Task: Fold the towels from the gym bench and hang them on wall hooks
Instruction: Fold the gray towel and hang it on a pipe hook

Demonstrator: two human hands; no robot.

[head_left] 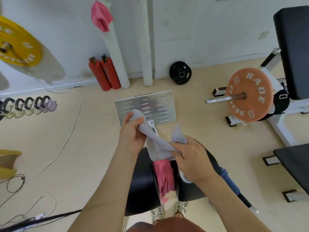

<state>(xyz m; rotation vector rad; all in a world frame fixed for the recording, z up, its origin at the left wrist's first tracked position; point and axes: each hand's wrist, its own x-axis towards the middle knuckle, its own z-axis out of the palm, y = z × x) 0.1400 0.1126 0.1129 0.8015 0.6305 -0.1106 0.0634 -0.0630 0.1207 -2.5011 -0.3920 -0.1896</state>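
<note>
- Both hands hold one grey towel in the air above the gym bench. The left hand has fingers and thumb curled round the upper end, with a tuft of cloth standing out above the fist. The right hand pinches the lower end, and a loose corner sticks up behind its knuckles.
- Between the hands the grey towel runs slack and bunched, not spread flat. In my judgement no fold is formed yet.
- Handling: the cloth looks light, thin and wholly limp. It will sag wherever it is unsupported and will not keep a crease unaided. Damage risk is low. The likelier fault is a corner slipping free and the fold going crooked.
- Recommended hold: take two adjacent corners, one per hand, and let the cloth hang open before bringing the edges together.
- Directly below the hands a pink towel lies unfolded on the bench pad, partly covered by the grey one.
- On the wall at upper left, well apart from the bench, a hung pink towel is in place. Its hook is hidden by the cloth.
- At the bench's right edge a blue item may be a further towel. The view is too partial to confirm this.
- Progress assessed: one hung, at least two outstanding.
</note>
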